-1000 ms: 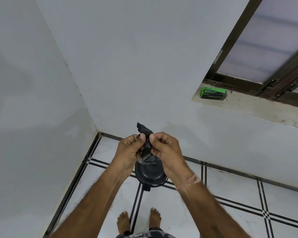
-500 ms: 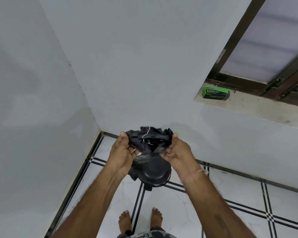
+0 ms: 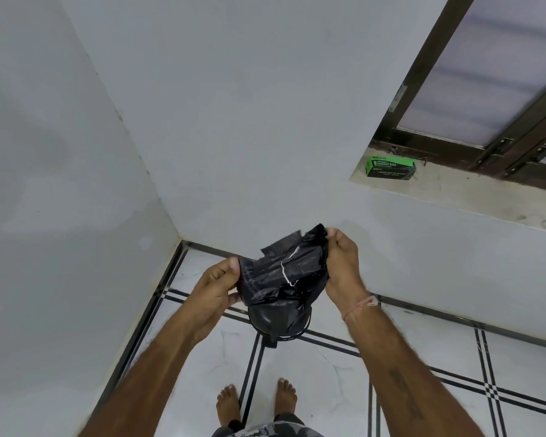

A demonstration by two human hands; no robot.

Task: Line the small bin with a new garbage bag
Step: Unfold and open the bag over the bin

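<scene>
While above the bin point(image 3: 276, 323) | garbage bag point(image 3: 281, 272) crumpled, long axis left-right | left grip point(image 3: 216, 288), right grip point(image 3: 341, 263) pinching its ends

Bin point(image 3: 267, 320) mostly behind bag point(image 3: 281, 275)

Black bag point(image 3: 281, 272), thin glossy plastic, still crumpled and only partly unfolded, stretched between two hands above the bin. Creased all over, with a white drawstring point(image 3: 288, 267) looping across its front. Upper right corner raised, left edge lower, so tilted; lower folds hanging down over the bin's top. Small black bin point(image 3: 270, 320), round and shiny, standing on the white tiled floor near the room corner, mostly hidden behind the bag; open or closed cannot be told.
</scene>
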